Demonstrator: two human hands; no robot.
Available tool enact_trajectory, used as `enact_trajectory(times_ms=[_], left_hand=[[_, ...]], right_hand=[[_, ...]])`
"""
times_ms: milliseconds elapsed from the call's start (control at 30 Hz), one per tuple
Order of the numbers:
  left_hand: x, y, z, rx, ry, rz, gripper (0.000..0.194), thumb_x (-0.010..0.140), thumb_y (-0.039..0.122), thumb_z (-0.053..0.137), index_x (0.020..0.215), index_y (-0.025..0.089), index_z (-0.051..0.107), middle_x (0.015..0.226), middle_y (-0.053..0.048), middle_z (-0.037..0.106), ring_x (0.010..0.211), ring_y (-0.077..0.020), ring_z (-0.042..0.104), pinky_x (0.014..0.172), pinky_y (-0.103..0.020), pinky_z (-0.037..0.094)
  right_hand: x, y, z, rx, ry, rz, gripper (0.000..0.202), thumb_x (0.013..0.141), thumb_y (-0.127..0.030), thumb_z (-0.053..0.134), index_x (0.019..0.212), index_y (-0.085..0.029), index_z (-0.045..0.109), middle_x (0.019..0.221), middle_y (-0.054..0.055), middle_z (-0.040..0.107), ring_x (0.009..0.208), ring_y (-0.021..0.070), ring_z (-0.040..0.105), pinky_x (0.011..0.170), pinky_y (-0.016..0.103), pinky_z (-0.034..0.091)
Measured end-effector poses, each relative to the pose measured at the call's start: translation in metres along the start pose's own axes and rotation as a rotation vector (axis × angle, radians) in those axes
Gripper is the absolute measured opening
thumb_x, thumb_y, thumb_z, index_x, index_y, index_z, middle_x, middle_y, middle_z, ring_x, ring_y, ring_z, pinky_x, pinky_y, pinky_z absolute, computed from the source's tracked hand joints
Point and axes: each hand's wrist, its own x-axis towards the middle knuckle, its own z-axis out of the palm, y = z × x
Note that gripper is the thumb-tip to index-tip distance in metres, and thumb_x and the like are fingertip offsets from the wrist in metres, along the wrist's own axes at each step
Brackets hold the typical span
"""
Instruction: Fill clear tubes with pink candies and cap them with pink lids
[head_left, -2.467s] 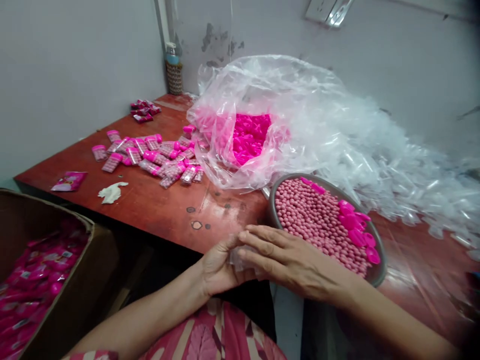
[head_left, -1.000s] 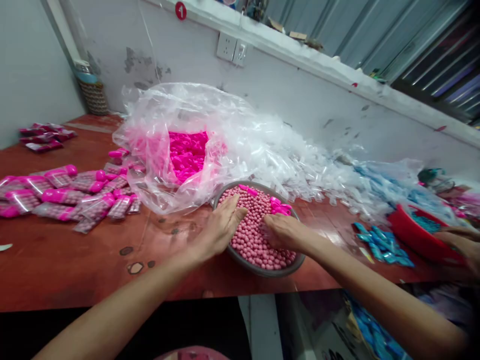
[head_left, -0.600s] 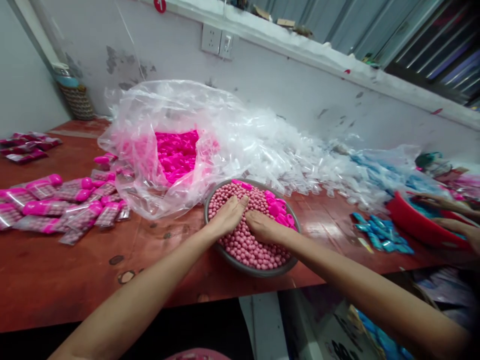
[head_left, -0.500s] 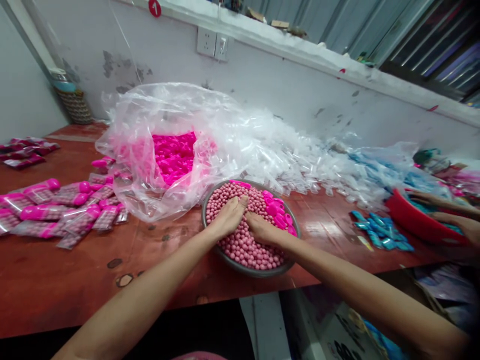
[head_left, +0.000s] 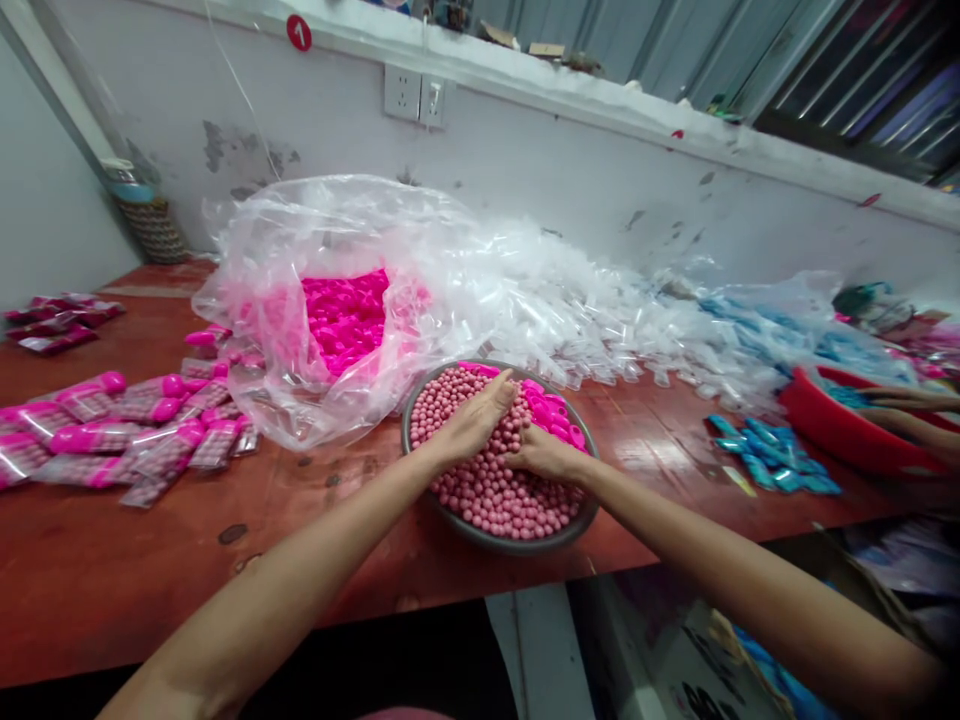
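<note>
A round grey bowl (head_left: 501, 545) stands near the table's front edge, full of pink beads (head_left: 517, 510). Bright pink plastic caps (head_left: 553, 412) lie along its far right side. My left hand (head_left: 480, 418) is over the beads, its fingers closed and turned inward; what they grip is hidden. Facing it, my right hand (head_left: 551, 455) has its fingers curled into the beads, with the fingertips buried. Beads are heaped between the two hands.
Behind the bowl, a clear bag (head_left: 262, 240) holds more pink caps beside a pile of clear plastic tubes (head_left: 592, 310). Bead-filled packs (head_left: 97, 438) lie left. On the right, another person's hands reach into a red basin (head_left: 840, 425) near blue packs (head_left: 776, 455).
Both my hands have moved slightly up and to the right within the bowl, with beads now heaped higher between them. The co-worker's hands have shifted at the red basin.
</note>
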Motion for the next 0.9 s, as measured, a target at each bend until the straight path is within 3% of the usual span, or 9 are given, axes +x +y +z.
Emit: enact_trajectory(times_ms=[67, 200, 300, 400, 500, 633, 767, 900], left_hand=[[-0.004, 0.002, -0.011, 0.050, 0.015, 0.032, 0.055, 0.089, 0.047, 0.036, 0.135, 0.015, 0.036, 0.141, -0.009, 0.037, 0.129, -0.0212, 0.034, 0.107, -0.032, 0.023], [-0.019, 0.006, -0.036, 0.473, 0.081, 0.110, 0.035, 0.087, 0.027, 0.041, 0.116, 0.014, 0.054, 0.118, -0.011, 0.057, 0.110, -0.0220, 0.051, 0.098, -0.031, 0.035], [-0.031, 0.005, -0.044, 0.654, 0.034, 0.086, 0.020, 0.080, 0.020, 0.048, 0.092, 0.016, 0.063, 0.093, -0.010, 0.063, 0.092, -0.0243, 0.055, 0.089, -0.035, 0.039], [-0.036, 0.002, -0.039, 0.709, -0.028, 0.053, 0.011, 0.076, 0.020, 0.054, 0.079, 0.017, 0.063, 0.083, -0.009, 0.061, 0.087, -0.0269, 0.054, 0.087, -0.040, 0.038], [-0.034, -0.003, -0.026, 0.741, -0.051, 0.036, 0.008, 0.074, 0.019, 0.055, 0.076, 0.017, 0.062, 0.083, -0.010, 0.060, 0.088, -0.0279, 0.054, 0.087, -0.041, 0.038], [-0.027, -0.008, -0.013, 0.766, -0.066, 0.025, 0.012, 0.074, 0.013, 0.051, 0.069, 0.017, 0.062, 0.076, -0.009, 0.060, 0.084, -0.0265, 0.055, 0.085, -0.038, 0.040], [-0.030, -0.008, -0.014, 0.774, -0.064, 0.063, 0.013, 0.077, 0.015, 0.051, 0.075, 0.016, 0.064, 0.079, -0.010, 0.062, 0.083, -0.0260, 0.057, 0.082, -0.037, 0.042], [-0.038, -0.002, -0.021, 0.733, 0.010, 0.104, 0.019, 0.077, 0.014, 0.056, 0.094, 0.016, 0.064, 0.094, -0.009, 0.062, 0.092, -0.0250, 0.056, 0.086, -0.036, 0.041]], right_hand=[[-0.003, 0.003, -0.008, 0.119, -0.046, -0.020, 0.066, 0.071, -0.013, 0.059, 0.132, -0.019, 0.036, 0.123, 0.007, 0.056, 0.105, 0.0197, 0.058, 0.082, 0.031, 0.051], [-0.009, 0.004, -0.020, 0.376, -0.109, -0.063, 0.074, 0.068, -0.013, 0.061, 0.135, -0.019, 0.030, 0.139, 0.011, 0.038, 0.124, 0.0189, 0.042, 0.096, 0.032, 0.042], [-0.015, -0.004, -0.029, 0.151, -0.041, -0.048, 0.057, 0.072, -0.014, 0.058, 0.127, -0.016, 0.043, 0.128, 0.011, 0.052, 0.115, 0.0213, 0.051, 0.095, 0.036, 0.042], [-0.020, -0.015, -0.035, -0.203, 0.071, -0.010, 0.034, 0.079, -0.023, 0.055, 0.113, -0.015, 0.056, 0.110, 0.012, 0.062, 0.101, 0.0240, 0.057, 0.088, 0.036, 0.042], [-0.018, -0.022, -0.031, -0.315, 0.035, 0.020, 0.020, 0.081, -0.024, 0.052, 0.097, -0.014, 0.061, 0.096, 0.012, 0.065, 0.089, 0.0235, 0.059, 0.078, 0.032, 0.042], [-0.005, -0.019, -0.013, -0.226, 0.000, 0.024, 0.013, 0.080, -0.016, 0.048, 0.078, -0.013, 0.061, 0.084, 0.013, 0.066, 0.083, 0.0221, 0.059, 0.073, 0.029, 0.040], [0.006, -0.012, 0.001, -0.048, 0.070, 0.024, 0.015, 0.079, -0.011, 0.046, 0.083, -0.015, 0.060, 0.091, 0.009, 0.065, 0.087, 0.0192, 0.058, 0.077, 0.027, 0.040], [0.002, -0.004, 0.003, 0.164, 0.187, 0.050, 0.016, 0.080, -0.014, 0.042, 0.088, -0.015, 0.056, 0.091, 0.007, 0.064, 0.084, 0.0179, 0.058, 0.076, 0.030, 0.043]])
